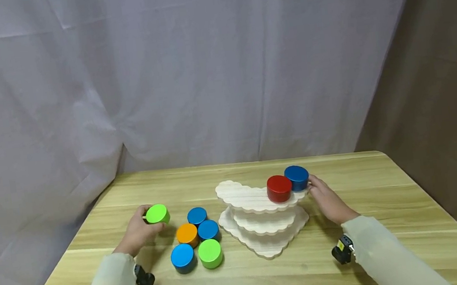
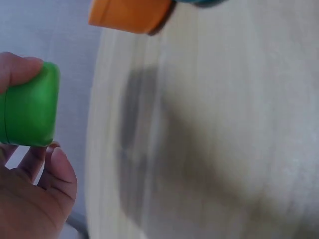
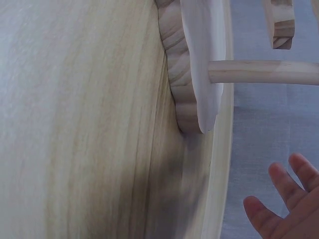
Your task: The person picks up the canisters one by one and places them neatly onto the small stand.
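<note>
Over the left part of the table my left hand (image 1: 139, 230) holds a small round lime-green tin (image 1: 157, 214). In the left wrist view, the thumb lies across one side of the green tin (image 2: 32, 107) and the fingers are on the opposite side. My right hand (image 1: 329, 199) is at the right end of a tiered wooden stand (image 1: 247, 196), its fingertips right at the side of a blue tin (image 1: 297, 178). A red tin (image 1: 279, 188) sits beside the blue one on the top tier. The right wrist view shows spread fingers (image 3: 284, 184); the blue tin is outside that view.
Left of the stand, several tins cluster on the table (image 1: 266, 284): an orange tin (image 1: 187, 234), a lime-green tin (image 1: 210, 253) and blue tins, including a front one (image 1: 183, 258). A grey curtain (image 1: 186, 72) hangs behind the table.
</note>
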The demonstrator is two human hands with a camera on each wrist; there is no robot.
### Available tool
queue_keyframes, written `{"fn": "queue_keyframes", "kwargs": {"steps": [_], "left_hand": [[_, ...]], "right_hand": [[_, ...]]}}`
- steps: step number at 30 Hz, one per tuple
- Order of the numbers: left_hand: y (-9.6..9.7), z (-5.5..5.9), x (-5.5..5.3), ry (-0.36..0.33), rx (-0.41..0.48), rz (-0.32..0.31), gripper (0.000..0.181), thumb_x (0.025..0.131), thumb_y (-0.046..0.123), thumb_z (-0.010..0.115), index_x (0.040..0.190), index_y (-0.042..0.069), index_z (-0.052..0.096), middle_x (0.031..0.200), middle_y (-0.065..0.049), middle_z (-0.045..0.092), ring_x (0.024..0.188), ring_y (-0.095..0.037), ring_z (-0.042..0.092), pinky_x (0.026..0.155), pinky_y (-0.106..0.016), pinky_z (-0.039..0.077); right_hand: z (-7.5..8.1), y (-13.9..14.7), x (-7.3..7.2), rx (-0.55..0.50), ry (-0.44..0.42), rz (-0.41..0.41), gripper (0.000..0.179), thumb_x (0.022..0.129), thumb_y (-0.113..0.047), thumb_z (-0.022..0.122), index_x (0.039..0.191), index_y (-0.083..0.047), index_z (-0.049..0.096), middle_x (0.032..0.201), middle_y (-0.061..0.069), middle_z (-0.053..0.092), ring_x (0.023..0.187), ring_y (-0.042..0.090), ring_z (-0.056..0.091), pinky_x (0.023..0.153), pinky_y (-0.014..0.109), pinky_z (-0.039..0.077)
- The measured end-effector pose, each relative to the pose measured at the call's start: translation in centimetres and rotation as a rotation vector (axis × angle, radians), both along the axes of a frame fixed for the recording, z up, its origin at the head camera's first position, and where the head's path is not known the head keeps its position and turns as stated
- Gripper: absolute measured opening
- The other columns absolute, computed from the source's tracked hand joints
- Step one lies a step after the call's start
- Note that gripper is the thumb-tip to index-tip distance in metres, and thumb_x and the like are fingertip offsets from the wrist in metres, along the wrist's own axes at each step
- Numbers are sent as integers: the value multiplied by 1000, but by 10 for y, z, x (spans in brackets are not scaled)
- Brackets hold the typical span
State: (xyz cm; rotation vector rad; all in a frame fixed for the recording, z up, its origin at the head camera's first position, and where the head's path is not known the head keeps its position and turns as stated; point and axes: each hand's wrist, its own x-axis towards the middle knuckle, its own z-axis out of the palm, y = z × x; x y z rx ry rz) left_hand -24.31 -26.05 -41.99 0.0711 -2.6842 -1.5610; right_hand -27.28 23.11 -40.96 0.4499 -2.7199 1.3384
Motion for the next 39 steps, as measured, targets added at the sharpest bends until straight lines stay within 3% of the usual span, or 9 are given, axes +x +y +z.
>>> {"fn": "queue_keyframes", "kwargs": {"steps": [9, 16, 27, 39], "left_hand": [[8, 19, 0, 50, -25, 0, 65, 79, 6, 74, 131, -7, 38, 126, -25, 47, 108, -35, 53, 90, -40, 46], [22, 30, 1, 102, -57, -19, 63, 77, 7, 75, 129, -6, 42, 118, -22, 51, 97, -30, 53, 81, -35, 46], [53, 48, -3, 179, -37, -85, 60, 74, 5, 76, 125, -5, 45, 114, -19, 52, 91, -26, 52, 77, -31, 45], [90, 62, -1, 146, -17, -147, 64, 75, 8, 77, 129, -1, 46, 118, -16, 52, 94, -27, 52, 78, -32, 46]], "right_hand": [[0, 0, -1, 21, -14, -18, 51, 104, -29, 25, 150, -8, 28, 153, 26, 23, 140, 48, 17, 106, 69, 17], [-3, -2, 2, 33, -3, -28, 50, 104, -27, 25, 150, -7, 28, 151, 27, 26, 139, 48, 19, 106, 68, 18], [0, -2, 0, 42, 20, -25, 49, 104, -25, 25, 150, -6, 28, 150, 28, 28, 139, 48, 20, 107, 68, 18], [1, -2, 0, 50, 9, -32, 50, 103, -25, 25, 150, -7, 28, 149, 28, 29, 139, 47, 21, 106, 67, 20]]}}
